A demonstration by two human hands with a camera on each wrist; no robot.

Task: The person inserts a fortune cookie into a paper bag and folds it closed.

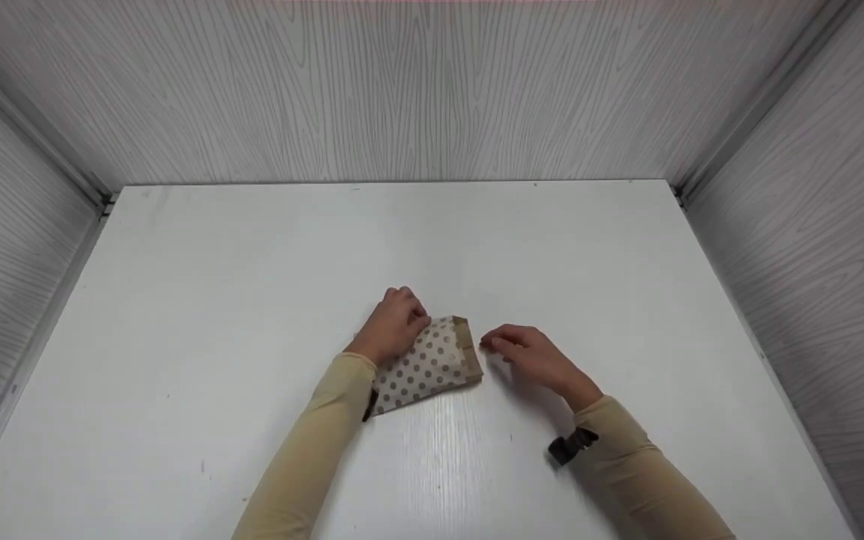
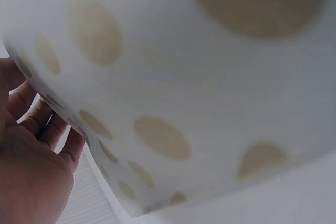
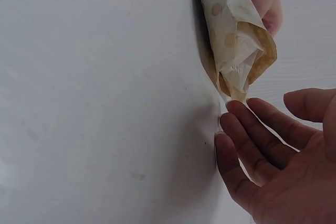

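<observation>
L hand (image 1: 394, 326) pinching the paper bag (image 1: 424, 371) by its far edge, approx. mid table (image 1: 252, 262), mouth (image 1: 468, 349) facing R. R hand (image 1: 533, 356) empty, relaxed, just beside it. Best: firm L pinch, gentle R touch at the opening, w/o ripping paper.

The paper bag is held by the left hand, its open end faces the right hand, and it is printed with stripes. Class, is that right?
Not quite: the paper bag is printed with dots, not stripes, as the head view shows. The left hand does hold it, its open end facing the right hand.
</observation>
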